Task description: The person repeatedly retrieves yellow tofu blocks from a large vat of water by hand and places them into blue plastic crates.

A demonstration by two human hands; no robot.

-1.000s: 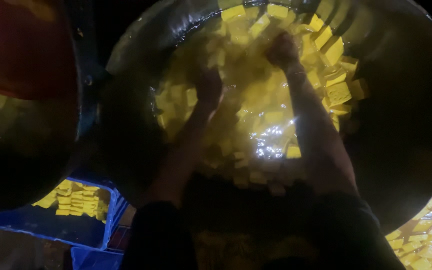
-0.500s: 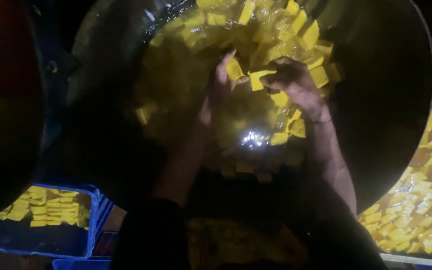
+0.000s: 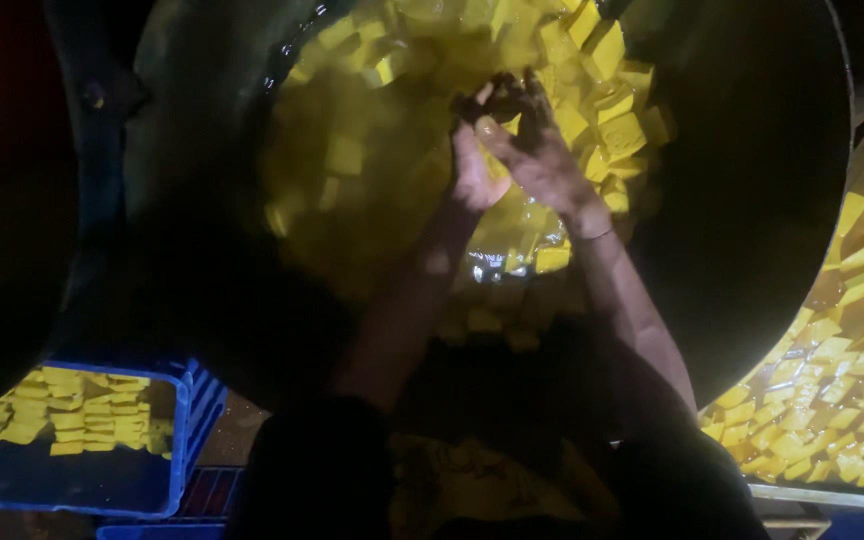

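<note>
Two bare hands met over the middle of a large round dark metal pan (image 3: 752, 200) filled with yellow liquid and many yellow rectangular blocks (image 3: 612, 120). The left hand (image 3: 474, 165) and the right hand (image 3: 537, 150) were pressed together, palms and fingers touching, raised just above the liquid's surface. Whether they held anything between them could not be told; the dim light and the overlapping fingers hid it. Both forearms reached up from the lower part of the view, the sleeves dark. The yellow blocks floated or lay crowded around the hands, thickest to the right and above them, with a bright reflection on the liquid just below the wrists. At the lower left stood a blue plastic crate (image 3: 72, 490) holding stacked yellow slabs (image 3: 72, 420), well apart from the hands. At the right edge a flat metal tray (image 3: 822, 492) carried more yellow pieces (image 3: 852, 380) lying close together in liquid, beside the pan.
</note>
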